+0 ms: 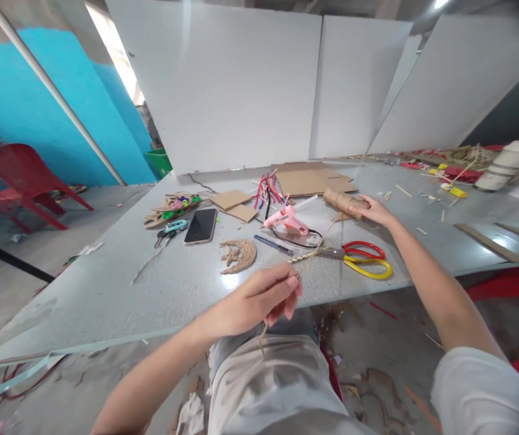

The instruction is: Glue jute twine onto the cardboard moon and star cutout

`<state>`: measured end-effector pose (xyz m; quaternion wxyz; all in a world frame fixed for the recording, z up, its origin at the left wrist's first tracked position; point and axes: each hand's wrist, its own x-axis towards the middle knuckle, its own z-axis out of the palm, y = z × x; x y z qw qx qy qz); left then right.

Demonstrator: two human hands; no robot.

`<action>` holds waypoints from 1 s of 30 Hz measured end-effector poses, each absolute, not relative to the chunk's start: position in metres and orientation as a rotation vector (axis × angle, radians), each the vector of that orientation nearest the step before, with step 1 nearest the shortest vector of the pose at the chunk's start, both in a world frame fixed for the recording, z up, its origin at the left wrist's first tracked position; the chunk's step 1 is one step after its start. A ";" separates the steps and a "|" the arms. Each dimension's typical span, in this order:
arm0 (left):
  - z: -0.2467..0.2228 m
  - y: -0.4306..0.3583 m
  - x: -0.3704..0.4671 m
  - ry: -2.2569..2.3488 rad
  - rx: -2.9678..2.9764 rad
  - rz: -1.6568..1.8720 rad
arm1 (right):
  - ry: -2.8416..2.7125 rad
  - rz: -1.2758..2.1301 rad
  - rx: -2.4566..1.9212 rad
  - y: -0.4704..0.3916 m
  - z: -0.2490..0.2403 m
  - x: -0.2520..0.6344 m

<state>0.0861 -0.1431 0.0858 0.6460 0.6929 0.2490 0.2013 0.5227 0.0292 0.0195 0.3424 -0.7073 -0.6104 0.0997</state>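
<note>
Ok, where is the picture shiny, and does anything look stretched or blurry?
In the head view, glare shows on the tabletop below the brown crescent and near the long cardboard strip at right; same view, the far-right white panel slants, probably partly lens stretch; head view's right edge looks a bit smeared, top right corner dark.

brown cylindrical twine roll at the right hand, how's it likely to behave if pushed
The brown cylindrical twine roll would probably roll, since its side is rounded. Its coarse-looking surface likely gives the right hand good grip. Closely wound, it should feel fairly firm.
</note>
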 end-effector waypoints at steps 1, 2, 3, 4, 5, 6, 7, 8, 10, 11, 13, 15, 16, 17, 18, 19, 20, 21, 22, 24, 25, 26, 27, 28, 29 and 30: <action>0.079 -0.142 0.084 0.589 1.507 0.472 | -1.629 0.146 -1.833 0.022 0.024 0.520; 0.074 -0.141 0.081 0.614 1.442 0.506 | -1.672 0.029 -1.815 0.012 0.028 0.517; 0.069 -0.140 0.078 0.642 1.380 0.552 | -1.681 -0.064 -1.770 0.000 0.032 0.513; 0.064 -0.138 0.074 0.665 1.325 0.593 | -1.708 -0.057 -1.731 -0.014 0.035 0.509; 0.061 -0.137 0.070 0.684 1.285 0.625 | -1.772 0.053 -1.706 -0.029 0.036 0.504; 0.058 -0.135 0.067 0.700 1.258 0.641 | -1.920 0.251 -1.690 -0.045 0.037 0.499; 0.055 -0.133 0.064 0.712 1.244 0.645 | -2.100 0.442 -1.684 -0.061 0.036 0.493; 0.053 -0.132 0.061 0.722 1.238 0.644 | -2.229 0.558 -1.685 -0.074 0.034 0.488; 0.051 -0.128 0.058 0.731 1.224 0.644 | -2.349 0.589 -1.727 -0.096 0.031 0.479; 0.051 -0.127 0.057 0.730 1.212 0.650 | -2.375 0.565 -1.747 -0.104 0.030 0.475; 0.053 -0.124 0.056 0.718 1.185 0.669 | -2.388 0.501 -1.776 -0.114 0.030 0.473; 0.055 -0.122 0.057 0.702 1.167 0.688 | -2.352 0.536 -1.788 -0.121 0.031 0.477; 0.057 -0.122 0.058 0.696 1.161 0.695 | -2.297 0.614 -1.794 -0.125 0.032 0.480; 0.058 -0.121 0.058 0.691 1.156 0.701 | -2.222 0.714 -1.790 -0.128 0.032 0.485; 0.059 -0.121 0.059 0.688 1.149 0.707 | -2.137 0.786 -1.786 -0.132 0.032 0.489; 0.059 -0.120 0.059 0.685 1.142 0.710 | -2.059 0.790 -1.795 -0.136 0.032 0.493; 0.060 -0.120 0.060 0.681 1.139 0.713 | -2.000 0.703 -1.832 -0.139 0.031 0.496; 0.060 -0.119 0.061 0.676 1.138 0.716 | -1.968 0.528 -1.896 -0.141 0.031 0.498; 0.061 -0.118 0.061 0.670 1.140 0.720 | -1.960 0.289 -1.974 -0.143 0.031 0.498; 0.062 -0.118 0.062 0.650 1.145 0.725 | -1.965 -0.224 -2.134 -0.143 0.032 0.495; 0.063 -0.118 0.063 0.640 1.148 0.726 | -1.977 -0.436 -2.187 -0.142 0.034 0.492; 0.064 -0.118 0.064 0.632 1.150 0.725 | -1.986 -0.611 -2.218 -0.140 0.035 0.488; 0.065 -0.118 0.064 0.626 1.152 0.719 | -1.992 -0.745 -2.235 -0.137 0.036 0.484; 0.065 -0.119 0.065 0.621 1.154 0.712 | -1.988 -0.845 -2.246 -0.134 0.037 0.480; 0.066 -0.120 0.066 0.617 1.155 0.703 | -1.981 -0.912 -2.255 -0.130 0.037 0.475; 0.066 -0.120 0.067 0.612 1.156 0.694 | -1.969 -0.952 -2.265 -0.126 0.037 0.470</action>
